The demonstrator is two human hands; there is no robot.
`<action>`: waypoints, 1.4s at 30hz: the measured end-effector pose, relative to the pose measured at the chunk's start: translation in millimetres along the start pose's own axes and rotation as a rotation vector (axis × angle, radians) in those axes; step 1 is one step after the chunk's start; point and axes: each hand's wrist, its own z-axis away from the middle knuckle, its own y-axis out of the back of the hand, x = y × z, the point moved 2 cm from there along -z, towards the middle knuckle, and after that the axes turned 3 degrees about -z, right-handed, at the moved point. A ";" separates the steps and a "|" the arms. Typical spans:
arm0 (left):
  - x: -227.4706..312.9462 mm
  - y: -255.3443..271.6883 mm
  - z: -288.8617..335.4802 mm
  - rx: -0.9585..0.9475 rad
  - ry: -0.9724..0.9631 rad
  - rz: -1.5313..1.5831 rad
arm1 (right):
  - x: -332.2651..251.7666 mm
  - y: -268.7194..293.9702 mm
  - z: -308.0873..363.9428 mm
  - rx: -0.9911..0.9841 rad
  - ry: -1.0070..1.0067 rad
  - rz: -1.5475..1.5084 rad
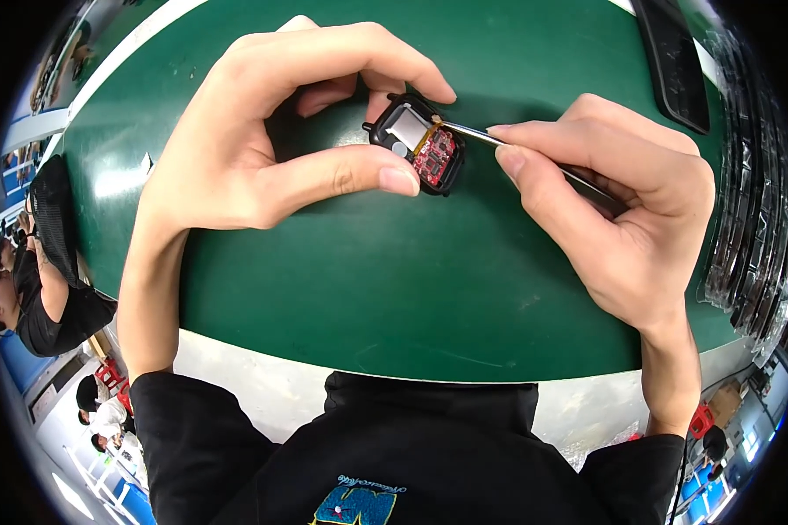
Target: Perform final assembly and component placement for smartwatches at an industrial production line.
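Observation:
Between the thumb and fingers of my left hand (263, 131) sits a small black device casing (451, 179), its inside facing up. It holds a red circuit board (435, 159), a silver rectangular part (409, 128) and a strip of yellowish tape or flex between them. My right hand (626, 188) is closed around slim metal tweezers (473, 134). Their tip touches the yellowish strip at the upper edge of the casing. Whether the tips grip anything is too small to tell.
A green mat (394, 297) covers the table. At the far right lies a black phone-like slab (671, 66). Stacked black trays in clear plastic (749, 192) line the right edge. A person in black (48, 280) sits at the left, with more people farther off.

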 end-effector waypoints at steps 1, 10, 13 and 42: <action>1.3 0.3 -0.5 -0.008 -0.017 -0.014 | -1.5 0.7 0.3 0.000 0.005 0.008; 2.3 5.9 -1.1 -0.059 -0.073 -0.153 | -1.8 -2.0 0.5 0.011 0.009 0.025; 3.5 6.3 -1.3 -0.055 -0.057 -0.141 | -2.3 -0.9 -0.1 0.002 0.017 0.031; 2.7 1.7 -2.3 -0.040 -0.067 -0.069 | -2.8 -0.1 3.9 0.042 0.125 0.039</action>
